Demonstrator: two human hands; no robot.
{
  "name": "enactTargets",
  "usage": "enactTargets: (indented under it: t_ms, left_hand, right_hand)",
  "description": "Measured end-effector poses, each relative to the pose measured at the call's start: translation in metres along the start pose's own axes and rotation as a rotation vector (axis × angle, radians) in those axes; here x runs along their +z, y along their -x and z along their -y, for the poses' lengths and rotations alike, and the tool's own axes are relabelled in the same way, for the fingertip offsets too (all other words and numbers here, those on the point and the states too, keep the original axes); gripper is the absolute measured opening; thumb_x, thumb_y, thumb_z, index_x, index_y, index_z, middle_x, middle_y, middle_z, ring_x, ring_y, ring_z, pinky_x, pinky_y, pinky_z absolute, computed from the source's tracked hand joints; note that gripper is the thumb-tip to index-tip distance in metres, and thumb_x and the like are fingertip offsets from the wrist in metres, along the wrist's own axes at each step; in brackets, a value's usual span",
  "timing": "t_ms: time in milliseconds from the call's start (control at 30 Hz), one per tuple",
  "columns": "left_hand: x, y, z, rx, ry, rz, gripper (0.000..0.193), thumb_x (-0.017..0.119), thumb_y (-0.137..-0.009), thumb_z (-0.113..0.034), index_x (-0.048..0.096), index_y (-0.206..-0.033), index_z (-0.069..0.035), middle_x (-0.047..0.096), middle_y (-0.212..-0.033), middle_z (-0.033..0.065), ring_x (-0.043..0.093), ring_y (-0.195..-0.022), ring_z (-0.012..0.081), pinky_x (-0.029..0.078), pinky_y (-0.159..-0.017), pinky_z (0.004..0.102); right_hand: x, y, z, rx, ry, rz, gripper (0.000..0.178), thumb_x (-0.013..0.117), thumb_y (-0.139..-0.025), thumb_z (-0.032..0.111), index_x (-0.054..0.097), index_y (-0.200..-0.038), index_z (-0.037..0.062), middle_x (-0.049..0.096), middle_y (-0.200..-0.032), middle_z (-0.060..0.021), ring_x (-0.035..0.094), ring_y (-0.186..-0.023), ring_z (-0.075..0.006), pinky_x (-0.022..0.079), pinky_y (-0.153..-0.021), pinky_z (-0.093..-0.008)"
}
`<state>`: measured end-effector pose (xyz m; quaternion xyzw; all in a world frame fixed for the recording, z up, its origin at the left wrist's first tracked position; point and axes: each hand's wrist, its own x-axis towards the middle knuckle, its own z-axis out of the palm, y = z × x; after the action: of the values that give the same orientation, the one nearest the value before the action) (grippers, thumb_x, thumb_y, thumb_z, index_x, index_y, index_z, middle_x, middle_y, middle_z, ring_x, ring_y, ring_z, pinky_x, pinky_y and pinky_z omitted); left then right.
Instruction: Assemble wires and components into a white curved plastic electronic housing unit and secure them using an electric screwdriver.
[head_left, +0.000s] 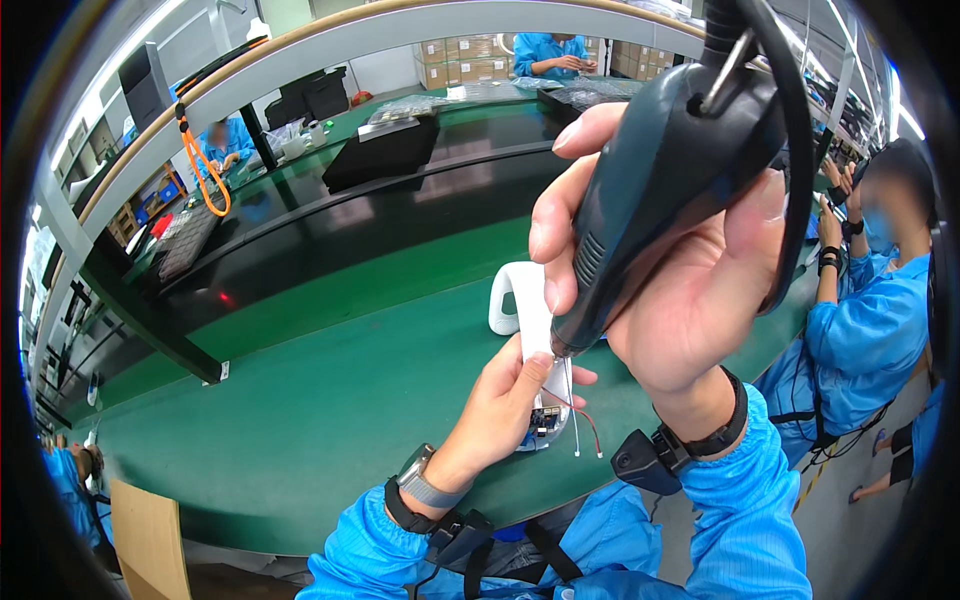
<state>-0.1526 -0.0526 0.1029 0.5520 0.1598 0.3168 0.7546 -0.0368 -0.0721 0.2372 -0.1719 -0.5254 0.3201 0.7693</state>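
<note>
Nearest, at two o'clock, the right hand point(685, 305) has its fingers curled closed around a dark powered screwdriver point(655, 180), its cable looping down past the wrist. The narrow tip points toward seven o'clock and ends at the white device point(535, 320) just below the picture's centre; whether it is touching, I cannot tell.

At six o'clock the left hand point(495, 395) grips that device, thumb laid along the near side and fingertips showing beyond its far edge, so the hand is closed about it. A rounded loop tops the device toward twelve, while a small circuit board point(544, 421) shows at its lower end, with a thin red wire point(592, 418) hanging toward five.

Beneath spreads the green worktop point(340, 400). At three o'clock sits a co-worker in blue point(865, 320). Farther off, a black tray point(385, 155) lies at eleven, and past twelve another person in blue point(540, 50) works before stacked cartons point(465, 70).
</note>
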Motion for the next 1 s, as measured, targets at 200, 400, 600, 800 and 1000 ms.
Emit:
enactTargets:
  t_ms: [200,400,600,800,1000]
  left_hand:
    - [-0.001,-0.001,0.001,0.002,-0.005,0.019,0.039,0.036,-0.109,-0.025,0.041,-0.136,0.002,0.065,-0.113,0.0178,0.068,-0.098,0.0231,0.058,-0.082,0.0337]
    - [-0.001,0.001,0.000,0.044,-0.130,-0.006,0.041,0.036,-0.109,-0.029,0.044,-0.134,0.002,0.068,-0.110,0.0185,0.069,-0.091,0.0208,0.057,-0.080,0.0319]
    - [0.003,0.000,0.000,0.052,-0.151,0.000,0.040,0.037,-0.109,-0.030,0.047,-0.131,0.002,0.068,-0.108,0.0176,0.069,-0.089,0.0205,0.057,-0.080,0.0324]
    - [0.006,0.001,-0.002,0.089,-0.136,-0.032,0.037,0.038,-0.109,-0.027,0.048,-0.129,0.002,0.068,-0.104,0.0167,0.069,-0.089,0.0211,0.057,-0.079,0.0322]
    - [0.005,0.001,-0.002,0.089,-0.128,-0.050,0.034,0.039,-0.109,-0.026,0.049,-0.126,0.002,0.068,-0.102,0.0164,0.069,-0.086,0.0220,0.058,-0.078,0.0321]
  right_hand:
    - [-0.021,0.002,-0.001,-0.004,0.046,0.304,0.079,0.023,-0.100,0.065,0.058,-0.120,-0.0020,0.066,-0.092,-0.0120,0.063,-0.072,-0.0165,0.049,-0.052,-0.0272]
    - [-0.011,0.007,0.000,0.102,0.070,0.253,0.061,0.036,-0.100,0.051,0.059,-0.117,-0.0026,0.066,-0.081,-0.0106,0.061,-0.065,-0.0154,0.049,-0.052,-0.0281]
    - [-0.006,0.003,0.006,0.109,0.399,0.241,0.089,0.022,-0.093,0.073,0.056,-0.113,-0.0067,0.066,-0.079,-0.0162,0.060,-0.055,-0.0154,0.048,-0.045,-0.0260]
    - [0.012,-0.001,0.011,0.179,0.438,0.129,0.088,0.018,-0.097,0.071,0.054,-0.115,-0.0079,0.066,-0.089,-0.0221,0.060,-0.053,-0.0171,0.049,-0.043,-0.0263]
    - [0.007,-0.001,0.005,0.014,0.429,0.240,0.072,0.021,-0.104,0.057,0.051,-0.119,-0.0070,0.064,-0.103,-0.0263,0.062,-0.057,-0.0203,0.049,-0.042,-0.0278]
